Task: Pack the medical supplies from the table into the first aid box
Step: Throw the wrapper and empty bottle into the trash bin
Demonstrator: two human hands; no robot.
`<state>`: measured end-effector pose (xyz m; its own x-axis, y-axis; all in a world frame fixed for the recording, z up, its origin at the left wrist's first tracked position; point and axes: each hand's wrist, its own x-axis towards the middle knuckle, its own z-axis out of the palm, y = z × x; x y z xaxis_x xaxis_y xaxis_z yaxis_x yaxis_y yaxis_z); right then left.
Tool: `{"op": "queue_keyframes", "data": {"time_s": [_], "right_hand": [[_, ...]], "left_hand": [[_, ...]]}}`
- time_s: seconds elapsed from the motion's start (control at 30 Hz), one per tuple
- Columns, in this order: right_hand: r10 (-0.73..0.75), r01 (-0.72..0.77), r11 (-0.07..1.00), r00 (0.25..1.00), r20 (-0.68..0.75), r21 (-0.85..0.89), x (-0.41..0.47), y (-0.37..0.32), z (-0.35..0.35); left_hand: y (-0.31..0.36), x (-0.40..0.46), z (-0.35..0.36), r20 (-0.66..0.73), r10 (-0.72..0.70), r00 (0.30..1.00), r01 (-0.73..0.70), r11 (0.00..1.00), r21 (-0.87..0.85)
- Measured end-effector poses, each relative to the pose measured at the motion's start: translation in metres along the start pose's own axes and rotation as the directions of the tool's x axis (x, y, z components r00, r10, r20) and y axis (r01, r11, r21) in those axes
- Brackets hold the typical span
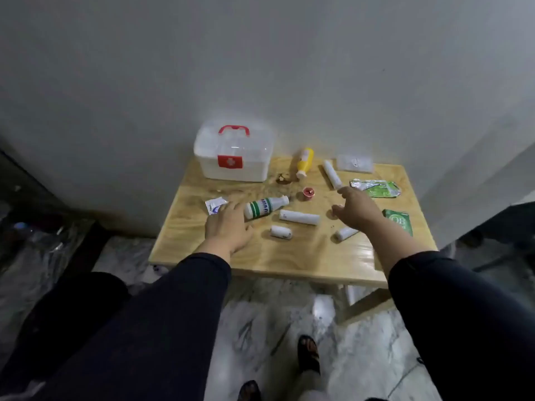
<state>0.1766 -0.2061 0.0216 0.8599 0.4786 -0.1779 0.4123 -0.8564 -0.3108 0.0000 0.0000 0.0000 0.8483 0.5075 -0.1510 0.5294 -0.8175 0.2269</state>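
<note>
A white first aid box (234,157) with a red handle and a red cross label stands closed at the table's back left corner. Supplies lie scattered on the wooden table (289,256): a white bottle with green stripes (265,207), a yellow bottle (305,162), white rolls (299,217) (280,232) (332,174) (346,233), a small red cap (308,193), a white sachet (214,205), and green packets (376,189) (401,224). My left hand (228,228) hovers open just left of the striped bottle. My right hand (357,209) reaches open over the table's right middle.
A clear flat case (354,163) lies at the back right against the grey wall. A brown scrap (283,178) sits beside the box. Marble floor and my sandalled feet (309,353) show below the table's front edge. Dark clutter fills the left floor.
</note>
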Motion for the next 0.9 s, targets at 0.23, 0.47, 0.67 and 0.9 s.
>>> {"op": "queue_keyframes", "data": {"time_s": [0.23, 0.47, 0.67, 0.9], "right_hand": [[0.040, -0.039, 0.999, 0.997, 0.062, -0.026, 0.056, 0.047, 0.013], [0.048, -0.050, 0.996, 0.998, -0.027, -0.074, 0.108, 0.095, 0.023], [-0.074, 0.059, 0.982, 0.994, -0.075, -0.181, 0.124, 0.109, 0.023], [-0.264, 0.216, 0.916, 0.959, -0.102, -0.337, 0.134, 0.109, -0.002]], "left_hand": [[-0.003, 0.014, 0.048, 0.130, -0.209, 0.969, 0.219, 0.973, -0.071], [0.012, 0.033, 0.064, -0.001, -0.385, 0.923, 0.383, 0.917, -0.116], [0.025, 0.035, 0.065, -0.074, -0.416, 0.906, 0.411, 0.909, -0.076], [0.038, 0.041, 0.039, -0.125, -0.474, 0.872, 0.476, 0.879, -0.013]]}}
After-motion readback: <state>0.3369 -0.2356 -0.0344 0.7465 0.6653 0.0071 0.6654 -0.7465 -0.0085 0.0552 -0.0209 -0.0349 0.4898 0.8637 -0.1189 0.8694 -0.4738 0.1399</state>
